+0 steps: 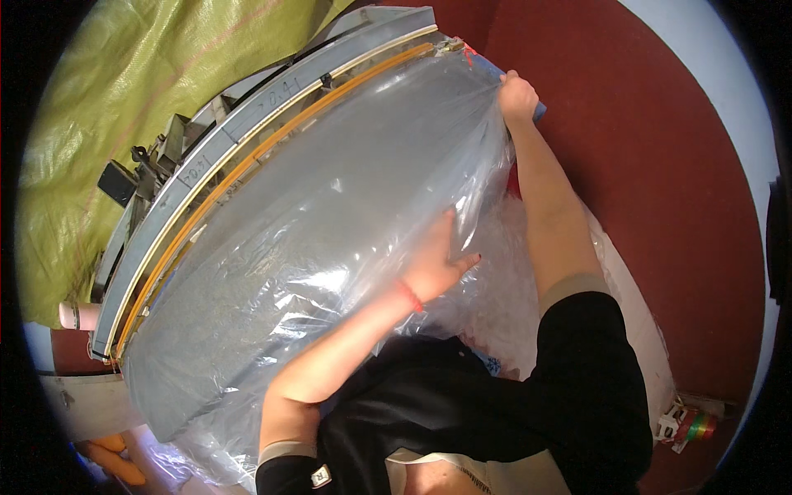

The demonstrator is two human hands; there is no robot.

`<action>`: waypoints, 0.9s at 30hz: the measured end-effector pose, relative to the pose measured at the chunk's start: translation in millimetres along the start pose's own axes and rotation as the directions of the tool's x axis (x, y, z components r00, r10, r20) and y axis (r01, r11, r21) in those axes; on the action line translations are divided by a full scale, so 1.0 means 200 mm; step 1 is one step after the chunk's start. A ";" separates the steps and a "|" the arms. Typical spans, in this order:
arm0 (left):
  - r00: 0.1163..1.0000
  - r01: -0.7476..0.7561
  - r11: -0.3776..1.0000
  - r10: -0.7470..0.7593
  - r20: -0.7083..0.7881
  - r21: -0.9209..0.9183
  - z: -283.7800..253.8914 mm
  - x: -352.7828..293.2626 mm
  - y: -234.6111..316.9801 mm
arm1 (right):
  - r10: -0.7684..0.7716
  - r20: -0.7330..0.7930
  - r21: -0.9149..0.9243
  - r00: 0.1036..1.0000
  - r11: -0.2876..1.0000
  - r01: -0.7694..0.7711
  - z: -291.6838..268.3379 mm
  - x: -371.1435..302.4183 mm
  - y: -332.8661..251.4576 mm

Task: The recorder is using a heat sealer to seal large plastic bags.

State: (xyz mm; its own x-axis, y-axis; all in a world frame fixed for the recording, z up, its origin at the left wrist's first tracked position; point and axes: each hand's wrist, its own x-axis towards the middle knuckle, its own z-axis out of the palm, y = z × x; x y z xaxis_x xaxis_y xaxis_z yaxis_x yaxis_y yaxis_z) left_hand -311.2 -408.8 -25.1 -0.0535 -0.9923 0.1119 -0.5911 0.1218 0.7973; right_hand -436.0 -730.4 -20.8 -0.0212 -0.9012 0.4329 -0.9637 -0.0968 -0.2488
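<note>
A wide sheet of clear plastic film (330,206) stretches over a grey surface in front of me, wrinkled and shiny along its near side. At the far right end my right hand (518,95) is closed on the gathered edge of the film, with the arm reaching out straight. Creases fan out from that grip. My left hand (433,264) lies on the film nearer to me, fingers spread, a red band (410,296) round the wrist. A blue piece (540,110) shows beside my right hand; its kind is unclear.
Behind the film runs a long grey metal bar (239,120) with an orange strip (272,142) along it. A yellow-green tarp (124,107) covers the far left. More loose film (495,289) hangs near my body. Rainbow-coloured rolls (701,426) lie at the lower right.
</note>
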 end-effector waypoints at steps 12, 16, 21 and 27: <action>0.945 -0.025 0.904 0.160 0.284 -0.427 -0.02 -0.14 -0.02 | -0.022 -0.043 -0.012 0.999 1.000 0.022 0.01 0.00 0.03; 0.933 0.029 0.979 0.046 0.358 -0.200 0.23 -0.24 -0.05 | -0.024 -0.035 -0.028 0.999 0.999 0.023 0.03 0.01 0.02; 0.919 -0.229 0.972 0.197 0.341 0.057 0.22 -0.22 -0.09 | -0.028 -0.019 0.007 0.999 1.000 0.028 0.02 0.00 0.02; 0.555 0.179 0.250 0.773 0.307 -0.952 -0.08 -0.12 0.13 | -0.020 0.003 0.018 1.000 1.000 0.020 -0.02 0.00 0.02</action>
State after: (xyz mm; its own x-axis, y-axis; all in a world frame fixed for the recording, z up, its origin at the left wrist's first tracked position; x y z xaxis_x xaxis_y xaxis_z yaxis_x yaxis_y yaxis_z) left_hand -312.9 -382.3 1.9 -0.7337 -0.4642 0.4962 0.6087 -0.1245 0.7835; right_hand -440.5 -729.7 -18.6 -0.0009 -0.9004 0.4351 -0.9590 -0.1225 -0.2555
